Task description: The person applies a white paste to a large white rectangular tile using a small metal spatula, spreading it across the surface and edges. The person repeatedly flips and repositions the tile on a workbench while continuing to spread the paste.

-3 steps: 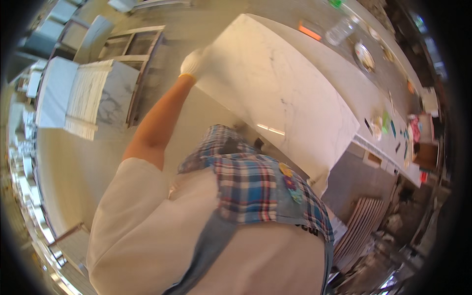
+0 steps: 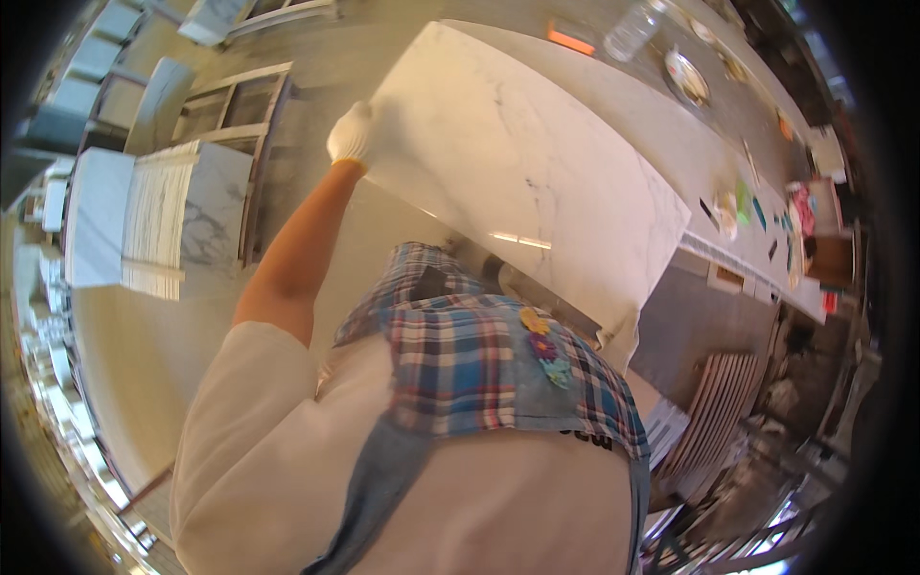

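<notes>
Fingers of the gloved left hand [image 2: 351,134] clamp the white marble slab's [image 2: 522,168] far edge — tilted above the counter [image 2: 671,144]; right hand unseen.

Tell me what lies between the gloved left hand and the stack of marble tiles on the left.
In the head view, only an empty wooden frame rack and bare floor lie between the left hand, gripping the marble slab, and the tile stack.
</notes>
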A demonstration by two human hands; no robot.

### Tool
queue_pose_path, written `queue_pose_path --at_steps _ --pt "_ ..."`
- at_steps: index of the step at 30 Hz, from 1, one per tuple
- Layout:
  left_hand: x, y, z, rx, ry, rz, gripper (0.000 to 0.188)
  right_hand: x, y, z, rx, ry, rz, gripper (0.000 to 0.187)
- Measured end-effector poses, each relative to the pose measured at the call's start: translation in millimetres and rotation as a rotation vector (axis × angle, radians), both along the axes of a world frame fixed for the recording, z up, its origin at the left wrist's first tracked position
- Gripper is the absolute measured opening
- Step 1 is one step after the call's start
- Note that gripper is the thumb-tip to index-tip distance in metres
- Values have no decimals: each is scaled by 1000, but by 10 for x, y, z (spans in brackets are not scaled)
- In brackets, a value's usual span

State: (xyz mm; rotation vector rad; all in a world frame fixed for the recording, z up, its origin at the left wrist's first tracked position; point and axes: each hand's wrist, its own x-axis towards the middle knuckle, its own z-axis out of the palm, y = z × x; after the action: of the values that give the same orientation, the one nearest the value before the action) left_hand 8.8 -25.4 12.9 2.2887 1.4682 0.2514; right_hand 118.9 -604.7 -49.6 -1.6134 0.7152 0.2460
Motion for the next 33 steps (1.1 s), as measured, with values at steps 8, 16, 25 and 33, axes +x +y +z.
queue_pose_path --at_steps 8,16,25,33 --pt "-3 -122 137 47 -63 30 69 89 -103 -133 41 78 69 46" --pt "5 -202 209 55 -106 54 63 4 17 -161 -94 39 107 58" --pt "-51 -251 204 4 -147 77 59 178 91 80 -637 -128 335 56" --pt "-40 -243 207 -37 -144 99 56 1126 426 765 -1110 -412 429 51"
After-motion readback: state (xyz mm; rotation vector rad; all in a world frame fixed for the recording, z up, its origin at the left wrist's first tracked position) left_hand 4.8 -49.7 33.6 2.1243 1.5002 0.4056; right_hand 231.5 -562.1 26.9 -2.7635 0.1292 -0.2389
